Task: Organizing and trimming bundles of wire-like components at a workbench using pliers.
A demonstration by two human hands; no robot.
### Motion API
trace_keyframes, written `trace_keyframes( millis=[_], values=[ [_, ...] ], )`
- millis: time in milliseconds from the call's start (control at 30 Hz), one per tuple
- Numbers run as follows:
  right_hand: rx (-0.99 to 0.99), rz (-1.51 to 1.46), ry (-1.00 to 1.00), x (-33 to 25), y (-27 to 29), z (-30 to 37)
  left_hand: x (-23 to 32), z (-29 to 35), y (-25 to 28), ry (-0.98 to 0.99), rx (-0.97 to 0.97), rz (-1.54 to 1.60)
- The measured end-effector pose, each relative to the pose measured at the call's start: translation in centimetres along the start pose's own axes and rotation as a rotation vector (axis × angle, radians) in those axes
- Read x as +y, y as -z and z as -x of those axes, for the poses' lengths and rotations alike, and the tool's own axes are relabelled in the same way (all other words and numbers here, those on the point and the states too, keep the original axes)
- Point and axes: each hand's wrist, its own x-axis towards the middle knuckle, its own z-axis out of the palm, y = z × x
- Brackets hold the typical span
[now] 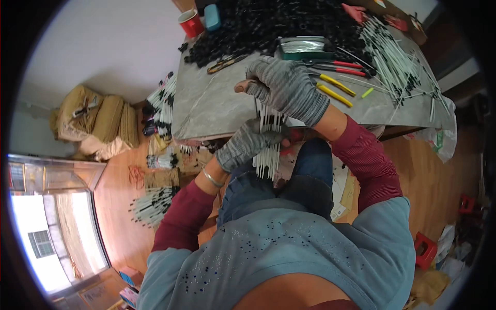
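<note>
Marbled desk [204,106], upper center; left hand [245,144], grip pinching white rods [266,163], likely against scattering; right hand [289,89] over their tops, grip can't be told.

Wide fisheye, head-worn, close above the hands [290,87]

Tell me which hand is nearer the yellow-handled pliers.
Right. The right hand is close on the left of the yellow-handled pliers; the left hand is farther left and nearer the body, around the white sticks.

Left of the right hand [289,87], grey tabletop [201,103] lies bare; 2 pliers [335,95] obstruct rightward; underneath looks unclear.
</note>
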Motion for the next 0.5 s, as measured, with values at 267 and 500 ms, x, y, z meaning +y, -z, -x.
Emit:
trace_keyframes(
  millis=[267, 500],
  values=[
    [-0.062, 0.007, -0.59, 12.5, 1.9, -2.1, 0.0, 0.6, -1.0, 0.31, -0.012, 0.682],
    [-0.297, 0.508, -0.375, 14.0, 0.5, -2.5, -0.9, 0.9, -1.3, 0.223, 0.053, 0.784]
  ],
)
